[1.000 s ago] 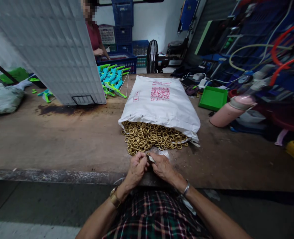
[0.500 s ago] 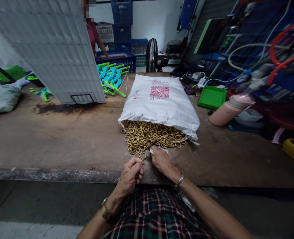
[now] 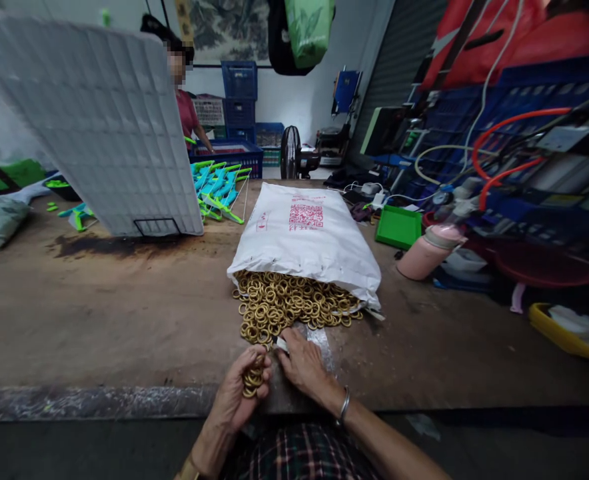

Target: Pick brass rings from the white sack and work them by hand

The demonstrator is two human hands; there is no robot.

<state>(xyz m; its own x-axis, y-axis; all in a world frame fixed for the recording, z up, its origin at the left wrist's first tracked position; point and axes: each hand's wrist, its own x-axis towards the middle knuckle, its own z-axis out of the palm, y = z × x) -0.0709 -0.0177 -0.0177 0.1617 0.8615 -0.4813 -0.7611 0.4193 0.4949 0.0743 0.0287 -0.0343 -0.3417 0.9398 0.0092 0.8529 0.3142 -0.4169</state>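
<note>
The heap of brass-coloured rings point(image 3: 294, 300) lies loose on the counter point(image 3: 124, 313) at the open mouth of the white sack point(image 3: 299, 237), on the side facing the counter's near edge. It lies straight ahead of both hands, toward the far edge. Its longer spread runs left to right, roughly parallel with the near edge; the sack's long axis runs from near edge to far edge. The right hand point(image 3: 302, 363) is nearer the bulk of the heap, its fingertips just beside the front fringe; contact cannot be confirmed. Its grip appears pinched on a small pale piece point(image 3: 281, 344), partly hidden. The left hand point(image 3: 237, 387) sits closer to the near edge, left of the right hand and apart from it, its grip curled around a cluster of rings point(image 3: 252, 379) in the palm.
</note>
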